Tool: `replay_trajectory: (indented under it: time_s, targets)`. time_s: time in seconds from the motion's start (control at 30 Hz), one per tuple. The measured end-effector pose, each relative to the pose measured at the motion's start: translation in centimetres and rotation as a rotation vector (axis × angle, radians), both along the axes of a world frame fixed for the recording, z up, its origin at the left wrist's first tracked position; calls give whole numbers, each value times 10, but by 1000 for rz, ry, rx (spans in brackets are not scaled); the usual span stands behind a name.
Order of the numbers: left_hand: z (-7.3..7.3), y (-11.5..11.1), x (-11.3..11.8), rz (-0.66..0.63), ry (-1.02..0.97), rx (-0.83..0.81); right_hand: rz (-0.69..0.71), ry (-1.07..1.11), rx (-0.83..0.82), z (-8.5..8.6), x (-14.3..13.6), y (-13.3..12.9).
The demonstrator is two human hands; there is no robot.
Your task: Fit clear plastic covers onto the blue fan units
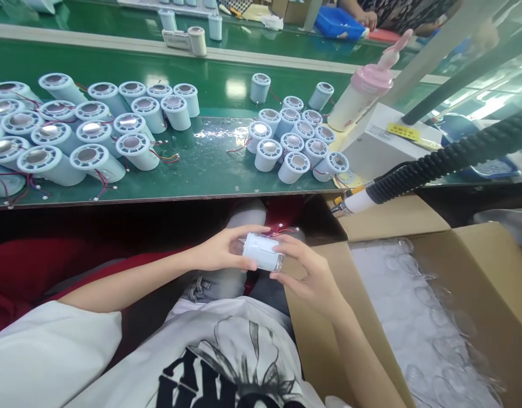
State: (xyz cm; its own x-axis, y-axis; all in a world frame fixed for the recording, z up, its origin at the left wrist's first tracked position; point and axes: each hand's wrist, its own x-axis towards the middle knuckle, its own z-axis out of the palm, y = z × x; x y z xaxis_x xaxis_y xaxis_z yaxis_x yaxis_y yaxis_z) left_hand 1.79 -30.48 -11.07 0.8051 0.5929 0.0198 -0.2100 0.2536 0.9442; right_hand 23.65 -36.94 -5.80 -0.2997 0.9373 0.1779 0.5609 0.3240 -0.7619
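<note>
Over my lap, a light-blue cylindrical housing (pixel 262 252) lies on its side between both hands. The fingers and thumb of my left hand (pixel 227 247) close on its left end. My right hand (pixel 309 272) grips the right end, where something clear and shiny shows at the rim. Thin red wires with small white connectors (pixel 282 229) stick out behind it. Similar blue housings stand on the green bench: a large group (pixel 91 130) on the left and a smaller group (pixel 292 141) on the right, several with wires trailing out.
An open cardboard box (pixel 477 266) at my right holds clear plastic pieces (pixel 431 317). A black corrugated hose (pixel 448 147) slants above it. On the bench stand a pink-topped bottle (pixel 360 93) and a white box (pixel 377 141). Another person's hand (pixel 367 20) is near a blue tray (pixel 337 24).
</note>
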Motion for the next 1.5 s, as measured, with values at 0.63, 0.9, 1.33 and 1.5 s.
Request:
replay_trajectory:
  time_s: [0.63,0.9,1.33,1.5]
  targets:
    - [17,6,-11,44,55,650,-119,475,-494,10,-4,-6]
    - [16,6,-11,44,30,700,-160,641,-674,5,-7,-6]
    - [16,7,-10,60,-3,766,-239,734,-877,-1,-14,-4]
    - [17,7,-9,57,-17,779,-268,763,-945,-4,-17,-3]
